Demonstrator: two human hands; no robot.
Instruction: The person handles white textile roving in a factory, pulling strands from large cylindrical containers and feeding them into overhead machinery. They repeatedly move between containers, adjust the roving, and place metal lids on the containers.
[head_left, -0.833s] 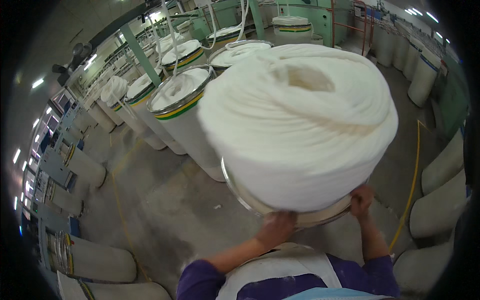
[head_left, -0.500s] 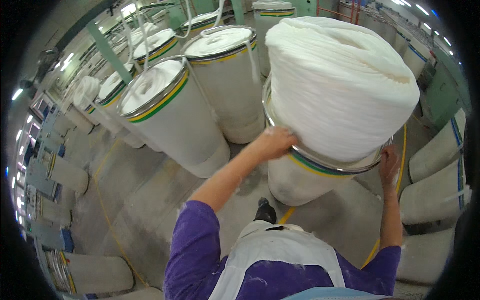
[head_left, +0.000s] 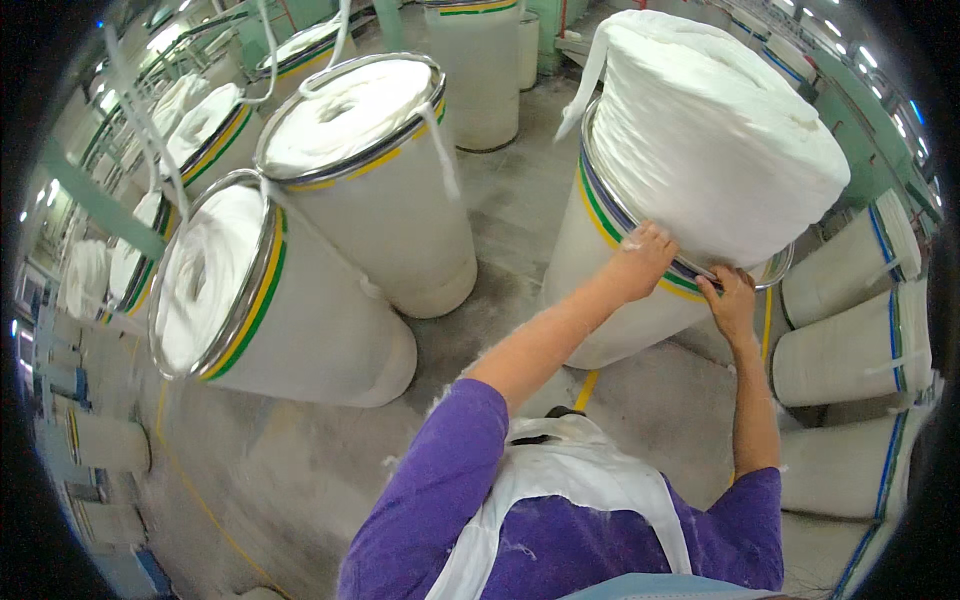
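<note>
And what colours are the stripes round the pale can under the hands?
Green, yellow and bluish-purple stripes, best seen in the head view.

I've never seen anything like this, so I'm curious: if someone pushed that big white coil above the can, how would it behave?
The white coil would probably dent softly, since it looks wound from fluffy strands. It might slump or topple, standing well above its can. The loose end dangles limply, suggesting floppy material.

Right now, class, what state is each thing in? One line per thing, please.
Gripped can: open, overfilled
Fibre coil: bulging above the can's rim
Loose strand: hanging beside the coil
Left hand: curled on the rim
Right hand: curled on the rim
Near-left can: open, filled
Middle can: open, filled
Right-side cans: lined up, contents hidden
</note>
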